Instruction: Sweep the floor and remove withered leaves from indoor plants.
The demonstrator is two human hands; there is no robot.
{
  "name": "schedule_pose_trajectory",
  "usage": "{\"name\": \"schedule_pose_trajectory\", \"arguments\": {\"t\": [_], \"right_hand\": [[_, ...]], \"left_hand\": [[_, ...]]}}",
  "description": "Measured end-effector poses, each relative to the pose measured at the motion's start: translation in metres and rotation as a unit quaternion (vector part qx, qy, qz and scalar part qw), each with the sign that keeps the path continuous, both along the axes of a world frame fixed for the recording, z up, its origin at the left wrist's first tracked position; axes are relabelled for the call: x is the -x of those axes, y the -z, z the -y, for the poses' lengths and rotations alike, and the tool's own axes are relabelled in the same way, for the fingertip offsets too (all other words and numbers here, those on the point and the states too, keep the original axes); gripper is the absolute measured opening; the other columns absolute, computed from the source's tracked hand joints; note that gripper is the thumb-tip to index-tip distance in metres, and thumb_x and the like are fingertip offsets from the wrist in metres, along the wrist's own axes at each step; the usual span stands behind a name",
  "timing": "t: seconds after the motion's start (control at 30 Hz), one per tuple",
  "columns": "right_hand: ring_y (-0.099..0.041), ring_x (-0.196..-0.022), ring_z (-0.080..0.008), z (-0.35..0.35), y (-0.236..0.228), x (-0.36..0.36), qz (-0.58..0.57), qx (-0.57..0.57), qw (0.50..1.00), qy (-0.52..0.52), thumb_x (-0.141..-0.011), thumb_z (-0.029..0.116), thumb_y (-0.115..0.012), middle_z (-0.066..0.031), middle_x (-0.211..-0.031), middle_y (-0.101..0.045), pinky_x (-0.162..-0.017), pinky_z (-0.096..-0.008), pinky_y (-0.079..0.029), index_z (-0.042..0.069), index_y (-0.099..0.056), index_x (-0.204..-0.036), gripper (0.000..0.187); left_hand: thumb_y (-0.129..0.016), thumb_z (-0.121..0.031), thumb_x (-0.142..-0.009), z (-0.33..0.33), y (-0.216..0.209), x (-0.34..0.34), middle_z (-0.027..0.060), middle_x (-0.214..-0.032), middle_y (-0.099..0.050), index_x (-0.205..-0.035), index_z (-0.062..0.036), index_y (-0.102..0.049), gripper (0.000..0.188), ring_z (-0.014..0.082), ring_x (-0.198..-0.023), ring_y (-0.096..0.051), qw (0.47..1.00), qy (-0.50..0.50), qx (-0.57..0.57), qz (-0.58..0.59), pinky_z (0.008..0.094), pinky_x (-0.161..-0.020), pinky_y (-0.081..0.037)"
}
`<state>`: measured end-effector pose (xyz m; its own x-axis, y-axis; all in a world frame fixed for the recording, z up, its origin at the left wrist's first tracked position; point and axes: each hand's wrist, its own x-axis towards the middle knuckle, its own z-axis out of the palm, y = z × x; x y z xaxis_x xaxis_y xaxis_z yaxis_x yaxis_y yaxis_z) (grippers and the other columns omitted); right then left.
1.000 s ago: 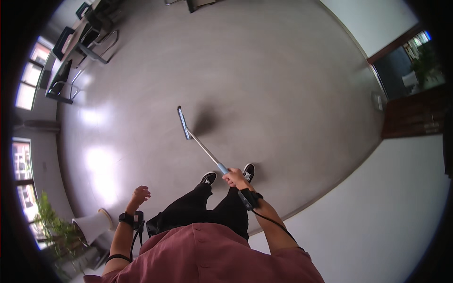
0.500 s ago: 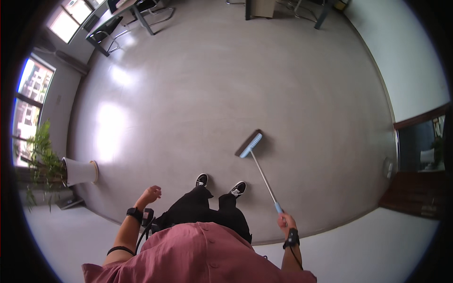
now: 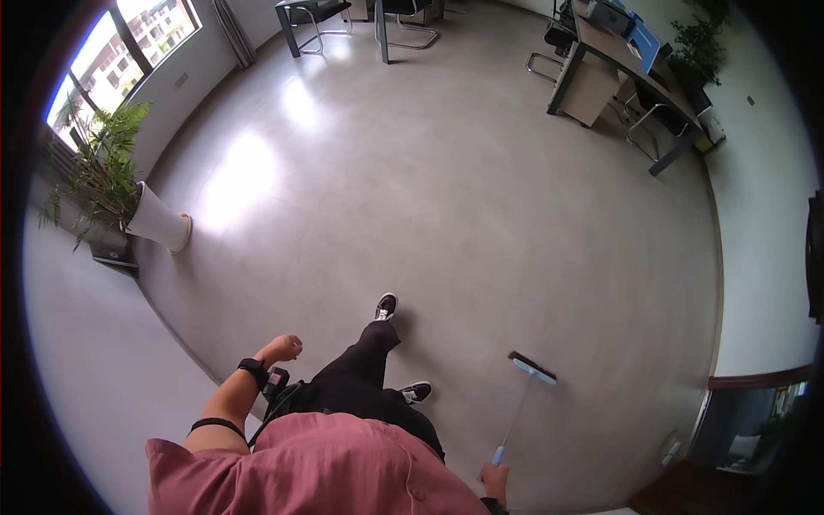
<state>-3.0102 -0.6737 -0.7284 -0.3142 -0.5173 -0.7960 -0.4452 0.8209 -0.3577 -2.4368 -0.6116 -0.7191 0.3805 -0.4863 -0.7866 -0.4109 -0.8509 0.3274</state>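
Observation:
A long-handled broom [image 3: 534,370] with a pale blue head and dark bristles is out to my right, its head at floor level. My right hand [image 3: 493,481] is wrapped around the blue grip at the near end of its thin metal handle. My left hand [image 3: 281,348] hangs in front of my left hip, fingers curled in and nothing seen in them. It touches nothing, and the bare floor [image 3: 343,257] lies beneath it.
A tall white pot [image 3: 159,217] with a leafy plant stands by the left wall and window. Desks [image 3: 635,73] and chairs [image 3: 657,116] are at the far right, with more at the far left. A dark wood-framed glass panel [image 3: 755,425] is at the near right.
The view has turned toward the right, and my left foot has stepped forward. The broom has swung from in front of me to my right side, still in my right hand.

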Motion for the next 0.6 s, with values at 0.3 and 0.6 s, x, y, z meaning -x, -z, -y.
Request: {"name": "schedule_pose_trajectory", "arguments": {"t": [0.3, 0.6], "right_hand": [[-0.052, -0.048, -0.0206, 0.205, 0.036, -0.207, 0.045, 0.142, 0.885, -0.442, -0.076, 0.027, -0.050, -0.0111, -0.059, -0.052, -0.045, -0.0320, -0.041, 0.002, -0.046, -0.083, 0.027], [-0.051, -0.088, -0.0343, 0.452, 0.048, -0.529, 0.124, 0.125, 0.768, -0.615, -0.074, 0.019, -0.047, -0.0201, -0.097, -0.052, -0.074, -0.0372, -0.041, 0.015, -0.039, -0.117, 0.044]], "left_hand": [[-0.044, -0.018, -0.071, 0.085, 0.062, -0.102, 0.0119, -0.073, -0.060, -0.089, 0.0015, -0.054, 0.029, 0.0183, -0.065, -0.060, 0.993, -0.087, 0.034, -0.068, 0.0286, -0.062, -0.047], [-0.044, -0.016, -0.075, 0.161, 0.025, -0.199, 0.0116, -0.075, -0.059, -0.096, 0.0038, -0.049, 0.029, 0.0173, -0.068, -0.059, 0.955, -0.235, 0.171, -0.065, 0.0258, -0.056, -0.046]]}}
